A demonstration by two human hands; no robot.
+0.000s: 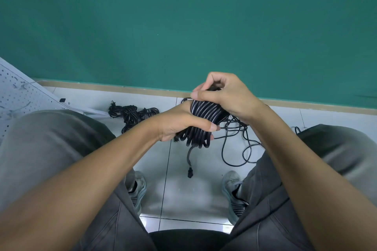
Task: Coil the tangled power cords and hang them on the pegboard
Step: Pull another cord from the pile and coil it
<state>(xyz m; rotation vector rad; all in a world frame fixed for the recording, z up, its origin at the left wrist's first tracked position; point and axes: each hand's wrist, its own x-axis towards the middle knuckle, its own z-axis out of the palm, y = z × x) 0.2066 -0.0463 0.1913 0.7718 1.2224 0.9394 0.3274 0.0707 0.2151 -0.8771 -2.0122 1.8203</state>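
A black power cord wound into a thick coil (204, 112) is held between my knees, above the floor. My left hand (179, 122) grips the coil's lower part, thumb across the strands. My right hand (222, 93) grips the coil's top, fingers curled over it. One end with a black plug (190, 173) hangs down from the coil. A thinner loose black cord (236, 144) trails from under my hands onto the tiles. A white pegboard (18, 96) leans at the far left.
A second bundle of black cords (132, 114) lies on the white tiled floor (183, 193) near the pegboard's foot. A green wall (183, 26) with a tan skirting stands just ahead. My knees and both shoes flank the tiles; another cord end shows by the right knee.
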